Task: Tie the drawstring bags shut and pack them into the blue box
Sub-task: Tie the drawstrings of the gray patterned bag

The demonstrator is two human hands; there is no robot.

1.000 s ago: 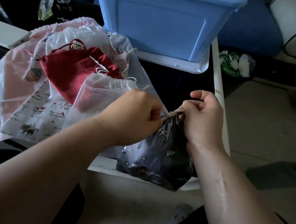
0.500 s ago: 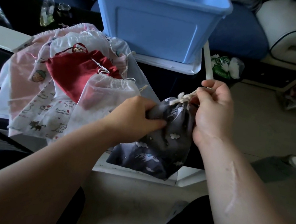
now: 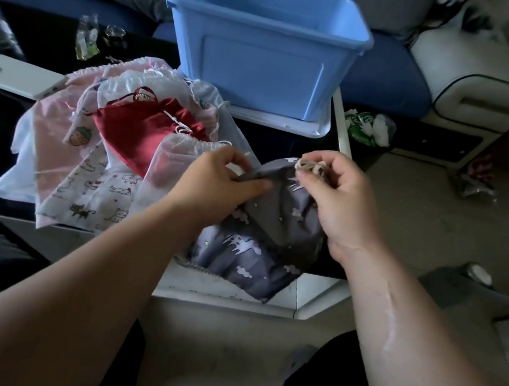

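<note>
A dark grey drawstring bag (image 3: 258, 246) printed with white clouds hangs over the black table's front edge. My left hand (image 3: 218, 183) pinches a fold of its cloth near the top. My right hand (image 3: 342, 200) grips the gathered neck, where the knotted cream drawstring (image 3: 309, 166) shows between the fingers. The blue box (image 3: 263, 47) stands open at the back of the table, behind both hands. To the left lies a heap of loose bags: a red one (image 3: 142, 131), a sheer white one (image 3: 182, 158), a cat-print one (image 3: 95, 197) and pink ones (image 3: 54, 141).
A white phone (image 3: 15, 76) lies at the table's left. Small glass items (image 3: 87, 38) stand at the back left. The box rests on a white lid (image 3: 277, 121). A blue sofa (image 3: 391, 81) runs behind. Floor with a green-and-white packet (image 3: 368, 127) lies to the right.
The knot was pulled tight between both hands; my right hand has since lifted the bag's neck up and right, and my left hand has shifted from the string to the cloth.
</note>
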